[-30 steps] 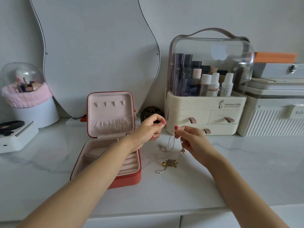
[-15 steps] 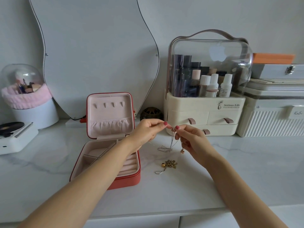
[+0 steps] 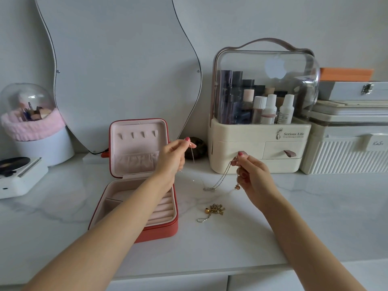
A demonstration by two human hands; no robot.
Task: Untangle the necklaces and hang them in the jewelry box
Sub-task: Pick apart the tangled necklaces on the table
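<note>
A red jewelry box (image 3: 159,229) stands open on the marble counter, its pink lid upright with a row of small hooks (image 3: 137,134). My left hand (image 3: 173,157) pinches one end of a thin silver necklace (image 3: 218,182) just right of the lid. My right hand (image 3: 251,174) pinches the other end in front of the cosmetics organizer. The chain sags between them and its low loop reaches the counter. A small pendant (image 3: 237,186) dangles below my right hand. A tangle of gold and silver chains (image 3: 213,212) lies on the counter below.
A wavy mirror (image 3: 117,66) leans on the wall behind the box. A cream cosmetics organizer (image 3: 258,143) with a clear dome stands at the right, stacked cases (image 3: 348,141) beyond it. A pink-rimmed domed holder (image 3: 31,120) and a small white turntable (image 3: 19,175) sit at the left.
My hands were close together at the chain; they have drawn apart, the left up toward the lid, the right to the right, stretching the necklace between them.
</note>
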